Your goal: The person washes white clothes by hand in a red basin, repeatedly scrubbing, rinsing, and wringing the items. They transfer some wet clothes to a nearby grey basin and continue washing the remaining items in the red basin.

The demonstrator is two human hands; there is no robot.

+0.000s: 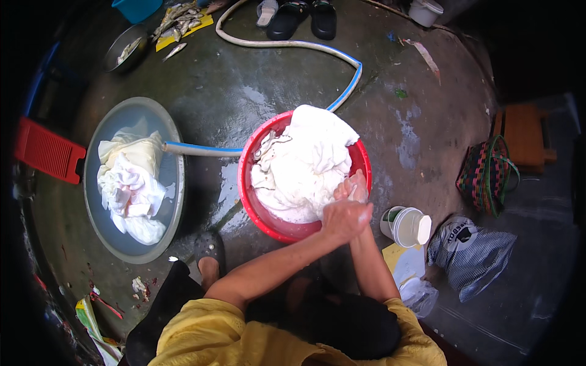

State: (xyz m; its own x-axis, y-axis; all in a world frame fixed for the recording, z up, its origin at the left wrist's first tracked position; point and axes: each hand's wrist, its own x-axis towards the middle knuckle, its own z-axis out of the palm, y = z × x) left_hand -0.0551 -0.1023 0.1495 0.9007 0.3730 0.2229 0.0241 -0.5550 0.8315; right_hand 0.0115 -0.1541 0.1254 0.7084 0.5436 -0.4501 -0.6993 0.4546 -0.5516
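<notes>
A red plastic basin [244, 183] stands on the wet floor before me, heaped with wet white cloth [302, 169] that has a dark wavy trim at its left side. Both my hands are at the basin's lower right, close together over the edge of the cloth. My left hand [344, 217] lies nearer to me, its fingers curled against the other hand. Just beyond it is my right hand [355, 185], bent around a bit of whitish cloth. The hands overlap, so their exact grip is partly hidden.
At the left, a grey basin [179, 183] holds water and pale cloths [130, 192]; a hose [206, 149] rests on its rim. A red washboard [50, 151] lies beyond. White buckets [403, 224], a woven basket [485, 178] and a checked bag [474, 256] are at the right. Fish [181, 20] and slippers [288, 20] lie ahead.
</notes>
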